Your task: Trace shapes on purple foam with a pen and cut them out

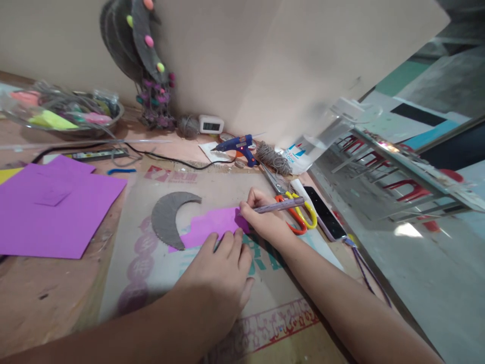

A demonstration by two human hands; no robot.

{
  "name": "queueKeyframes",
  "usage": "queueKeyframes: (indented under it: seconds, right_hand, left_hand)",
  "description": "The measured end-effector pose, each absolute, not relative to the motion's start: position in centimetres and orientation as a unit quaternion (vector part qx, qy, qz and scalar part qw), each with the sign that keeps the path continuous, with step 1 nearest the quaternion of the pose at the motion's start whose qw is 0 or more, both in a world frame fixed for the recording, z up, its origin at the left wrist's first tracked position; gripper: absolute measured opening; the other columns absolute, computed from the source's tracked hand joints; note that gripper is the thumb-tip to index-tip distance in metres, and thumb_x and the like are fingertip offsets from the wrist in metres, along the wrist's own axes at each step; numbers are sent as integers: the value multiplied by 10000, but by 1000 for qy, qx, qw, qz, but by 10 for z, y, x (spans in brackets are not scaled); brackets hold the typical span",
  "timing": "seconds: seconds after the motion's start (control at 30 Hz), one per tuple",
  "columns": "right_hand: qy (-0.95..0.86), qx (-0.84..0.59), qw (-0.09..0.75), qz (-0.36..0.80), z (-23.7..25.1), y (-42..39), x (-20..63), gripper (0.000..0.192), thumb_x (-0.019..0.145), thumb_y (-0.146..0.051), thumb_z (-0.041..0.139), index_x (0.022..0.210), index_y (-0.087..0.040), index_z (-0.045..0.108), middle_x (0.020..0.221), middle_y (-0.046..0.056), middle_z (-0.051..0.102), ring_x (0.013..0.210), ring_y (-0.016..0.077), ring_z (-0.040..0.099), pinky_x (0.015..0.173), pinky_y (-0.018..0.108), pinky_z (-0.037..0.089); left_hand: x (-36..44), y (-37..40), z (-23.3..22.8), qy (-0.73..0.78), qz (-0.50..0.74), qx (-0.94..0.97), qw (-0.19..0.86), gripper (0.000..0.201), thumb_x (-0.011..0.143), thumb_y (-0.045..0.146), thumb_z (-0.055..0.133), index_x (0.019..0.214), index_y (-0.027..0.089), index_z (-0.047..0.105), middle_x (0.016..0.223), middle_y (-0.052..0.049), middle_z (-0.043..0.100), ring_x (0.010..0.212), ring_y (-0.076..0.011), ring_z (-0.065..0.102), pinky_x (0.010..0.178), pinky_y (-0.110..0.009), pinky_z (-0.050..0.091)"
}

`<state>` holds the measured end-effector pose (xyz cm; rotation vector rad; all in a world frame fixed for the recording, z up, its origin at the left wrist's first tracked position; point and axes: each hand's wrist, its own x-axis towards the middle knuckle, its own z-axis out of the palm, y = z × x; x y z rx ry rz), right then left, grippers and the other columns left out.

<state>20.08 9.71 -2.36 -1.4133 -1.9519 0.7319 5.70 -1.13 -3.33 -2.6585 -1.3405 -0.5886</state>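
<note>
My right hand (263, 217) grips a pen (280, 205), its tip end at a piece of purple foam or paper (212, 222) with a stepped edge. My left hand (223, 273) lies with its fingers spread on the near edge of that piece. Something thin and dark shows between two of its fingers; I cannot make out what. A grey crescent shape (162, 217), seemingly wrapped in yarn, overlaps the purple piece at its left end. Both lie on a printed plastic sheet (129, 227).
Larger purple sheets (76, 217) lie left. Scissors (303, 217) and a phone (322, 210) are at the right, near the table edge. Behind stand a blue glue gun (238, 145), yarn (275, 157), a small digital display (211, 124) and a filled bowl (64, 131). A crescent decoration (129, 40) hangs behind.
</note>
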Motion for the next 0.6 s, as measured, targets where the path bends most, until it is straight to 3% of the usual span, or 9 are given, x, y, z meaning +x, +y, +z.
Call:
queueKeyframes:
  seconds: [0.6]
  right_hand:
    - [-757,-505,320,262,-28,100,201,257,820,-274,515,633,-240,342,555,-58,380,513,120,378,509,262,293]
  left_hand:
    - [57,-9,-27,-437,-181,-880,48,358,881,340,554,1104,96,691,1220,-201,682,1002,-306,647,827,-455,502]
